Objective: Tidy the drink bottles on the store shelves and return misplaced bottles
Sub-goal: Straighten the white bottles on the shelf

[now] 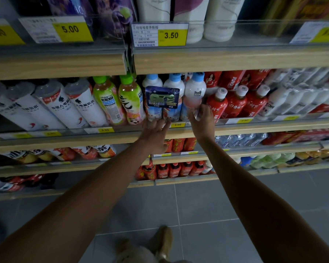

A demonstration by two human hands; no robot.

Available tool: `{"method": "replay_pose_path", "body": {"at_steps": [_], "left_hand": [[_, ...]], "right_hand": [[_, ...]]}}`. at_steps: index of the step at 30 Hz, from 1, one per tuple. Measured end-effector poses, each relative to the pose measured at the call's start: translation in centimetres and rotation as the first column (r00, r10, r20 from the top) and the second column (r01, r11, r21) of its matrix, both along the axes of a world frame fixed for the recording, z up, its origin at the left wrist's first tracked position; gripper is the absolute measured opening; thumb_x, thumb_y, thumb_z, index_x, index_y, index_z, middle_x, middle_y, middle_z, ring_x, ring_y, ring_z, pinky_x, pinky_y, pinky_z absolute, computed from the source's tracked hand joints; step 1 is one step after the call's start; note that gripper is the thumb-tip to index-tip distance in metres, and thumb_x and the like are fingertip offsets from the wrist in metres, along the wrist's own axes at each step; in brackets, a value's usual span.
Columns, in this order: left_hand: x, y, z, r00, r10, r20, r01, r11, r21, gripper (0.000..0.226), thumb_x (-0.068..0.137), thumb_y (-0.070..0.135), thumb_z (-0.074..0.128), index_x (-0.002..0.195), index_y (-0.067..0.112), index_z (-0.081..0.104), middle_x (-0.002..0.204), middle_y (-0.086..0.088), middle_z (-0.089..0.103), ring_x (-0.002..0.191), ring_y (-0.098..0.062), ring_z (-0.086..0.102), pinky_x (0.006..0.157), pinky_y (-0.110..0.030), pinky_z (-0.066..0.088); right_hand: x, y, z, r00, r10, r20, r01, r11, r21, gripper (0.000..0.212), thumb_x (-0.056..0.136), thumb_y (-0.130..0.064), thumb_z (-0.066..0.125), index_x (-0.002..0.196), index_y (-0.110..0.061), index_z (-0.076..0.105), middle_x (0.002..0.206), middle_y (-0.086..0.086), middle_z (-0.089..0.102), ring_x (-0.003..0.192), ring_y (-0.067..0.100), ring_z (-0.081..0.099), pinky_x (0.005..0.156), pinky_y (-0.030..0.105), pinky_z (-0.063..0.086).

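Note:
Three white bottles with light blue caps stand together on the middle shelf (254, 128). My right hand (200, 118) grips the lower part of the rightmost blue-capped bottle (195, 92). My left hand (156, 130) reaches with spread fingers to the bases of the two blue-capped bottles (174, 86) on its left, touching or nearly touching them. A dark blue promotional tag (162, 97) hangs in front of those two. Green-capped tea bottles (131, 99) stand to the left, red bottles with white caps (235, 103) to the right.
Tall white bottles with grey caps (65, 105) fill the shelf's left part. The upper shelf carries large white bottles (220, 21) and price tags (160, 35). Lower shelves hold red cans (177, 145) and small red bottles (179, 169). Grey tiled floor (198, 205) lies below.

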State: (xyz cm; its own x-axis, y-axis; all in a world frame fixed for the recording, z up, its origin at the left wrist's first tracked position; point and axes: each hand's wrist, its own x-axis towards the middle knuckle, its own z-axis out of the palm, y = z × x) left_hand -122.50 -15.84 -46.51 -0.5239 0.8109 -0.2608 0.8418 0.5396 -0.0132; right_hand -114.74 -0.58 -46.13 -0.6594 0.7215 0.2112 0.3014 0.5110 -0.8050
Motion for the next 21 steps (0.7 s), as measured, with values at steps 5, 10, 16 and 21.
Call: {"method": "replay_pose_path", "body": {"at_steps": [5,10,16,21], "left_hand": [[0.9,-0.2,-0.3,0.999,0.037,-0.009,-0.037,0.999,0.009,0.099,0.083,0.044,0.056,0.150,0.009,-0.007,0.157,-0.010,0.001,0.143,-0.032,0.003,0.115,-0.050,0.010],[2.3,-1.7,-2.2,0.997,0.054,-0.055,-0.052,0.998,0.030,0.090,0.086,0.041,0.054,0.150,0.005,0.002,0.157,-0.010,-0.017,0.144,-0.031,-0.016,0.113,-0.057,0.001],[4.0,-3.4,-5.8,0.989,0.051,-0.140,-0.040,0.996,0.085,0.076,0.085,0.040,0.051,0.146,0.008,0.021,0.158,-0.014,0.005,0.143,-0.033,0.011,0.111,-0.057,0.018],[6.1,-3.6,-8.5,0.989,0.027,-0.148,-0.015,0.996,0.083,0.073,0.085,0.039,0.051,0.144,0.008,0.024,0.155,-0.014,0.018,0.140,-0.031,0.021,0.110,-0.054,0.020]], "right_hand": [[2.3,-1.5,-1.3,0.977,0.109,0.185,-0.139,0.977,0.159,0.036,0.092,-0.017,0.056,0.123,0.001,0.052,0.121,0.018,0.058,0.111,0.029,0.054,0.085,0.032,0.045],[4.6,-3.3,-3.1,0.898,0.147,0.414,-0.246,0.949,0.198,0.050,0.092,-0.024,0.054,0.136,-0.004,0.042,0.140,0.015,0.045,0.128,0.029,0.040,0.101,0.038,0.038],[8.4,-4.9,-6.7,0.835,0.111,0.539,-0.307,0.907,0.289,0.039,0.088,-0.025,0.056,0.119,-0.002,0.053,0.119,0.018,0.057,0.112,0.034,0.051,0.093,0.039,0.039],[10.6,-5.7,-8.9,0.801,0.075,0.594,-0.288,0.918,0.272,0.039,0.089,-0.029,0.053,0.121,-0.006,0.055,0.119,0.015,0.059,0.112,0.033,0.052,0.092,0.039,0.039]]}}
